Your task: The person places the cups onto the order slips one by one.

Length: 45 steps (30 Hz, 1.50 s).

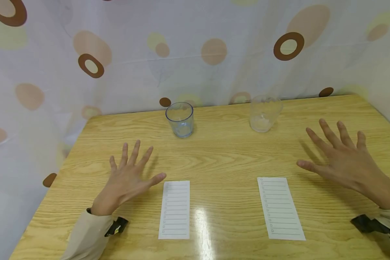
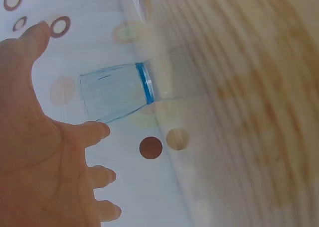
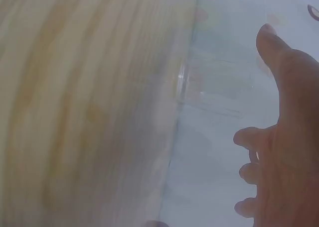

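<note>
With fingers spread and nothing in it, my left hand (image 1: 126, 182) hovers over the left side of the table. Beyond its fingertips stands a bluish glass (image 1: 182, 122), upright near the back edge; the left wrist view shows the same glass (image 2: 117, 92) past the thumb and fingers. My right hand (image 1: 347, 162) is likewise spread over the right side, holding nothing. A colourless clear glass (image 1: 264, 115) stands upright to the left of it, further back. In the right wrist view that glass (image 3: 214, 87) appears only faintly.
Two white paper slips with ruled lines and small checkboxes lie on the wooden table (image 1: 221, 155): a left slip (image 1: 175, 211) and a right slip (image 1: 281, 209). A white curtain (image 1: 126, 86) with brown and beige dots hangs right behind the table's back edge.
</note>
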Each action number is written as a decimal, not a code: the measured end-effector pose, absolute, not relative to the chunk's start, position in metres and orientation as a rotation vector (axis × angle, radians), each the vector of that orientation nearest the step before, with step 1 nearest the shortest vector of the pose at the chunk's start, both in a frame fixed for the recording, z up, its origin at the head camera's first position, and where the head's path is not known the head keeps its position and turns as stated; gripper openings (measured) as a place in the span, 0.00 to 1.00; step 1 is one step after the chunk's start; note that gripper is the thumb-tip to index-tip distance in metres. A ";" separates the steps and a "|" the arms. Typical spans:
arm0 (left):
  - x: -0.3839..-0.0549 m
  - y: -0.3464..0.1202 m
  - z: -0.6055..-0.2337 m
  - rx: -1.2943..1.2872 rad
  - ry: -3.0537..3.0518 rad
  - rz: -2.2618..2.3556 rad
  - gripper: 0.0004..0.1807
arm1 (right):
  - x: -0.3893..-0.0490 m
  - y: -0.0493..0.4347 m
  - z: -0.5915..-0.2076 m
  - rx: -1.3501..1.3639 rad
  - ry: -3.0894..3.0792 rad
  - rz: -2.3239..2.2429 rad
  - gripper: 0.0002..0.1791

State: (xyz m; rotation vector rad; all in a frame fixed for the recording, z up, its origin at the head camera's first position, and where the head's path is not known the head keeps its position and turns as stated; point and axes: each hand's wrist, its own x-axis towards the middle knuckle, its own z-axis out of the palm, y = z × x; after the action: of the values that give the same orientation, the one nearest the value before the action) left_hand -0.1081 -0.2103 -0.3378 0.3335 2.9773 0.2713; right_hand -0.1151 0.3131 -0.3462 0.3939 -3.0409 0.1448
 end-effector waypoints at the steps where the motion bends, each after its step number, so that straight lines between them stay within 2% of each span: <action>1: -0.109 -0.210 -0.338 0.333 2.978 0.278 0.49 | -0.115 0.313 -0.346 0.393 -3.044 0.149 0.54; 9: -0.126 -0.207 -0.322 0.279 2.976 0.537 0.49 | -0.105 0.289 -0.334 0.490 -3.042 0.392 0.51; 15: -0.144 -0.202 -0.308 0.313 2.977 0.809 0.50 | -0.088 0.242 -0.324 0.710 -2.939 0.547 0.51; 22: -0.163 -0.196 -0.307 0.337 2.969 0.975 0.50 | -0.066 0.184 -0.322 0.846 -2.969 0.679 0.53; 32: -0.190 -0.188 -0.309 0.333 2.961 1.089 0.52 | -0.049 0.125 -0.327 1.057 -2.928 0.634 0.52; 45: -0.216 -0.176 -0.323 0.271 2.926 1.246 0.52 | -0.036 0.063 -0.343 1.245 -3.033 0.484 0.55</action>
State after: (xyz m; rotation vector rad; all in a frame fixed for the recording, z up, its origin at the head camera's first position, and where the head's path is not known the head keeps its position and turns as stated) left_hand -0.2155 -0.1762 -0.3231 0.2714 2.9258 1.2465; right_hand -0.0364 0.0627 -0.3430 1.2450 -3.0327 0.4835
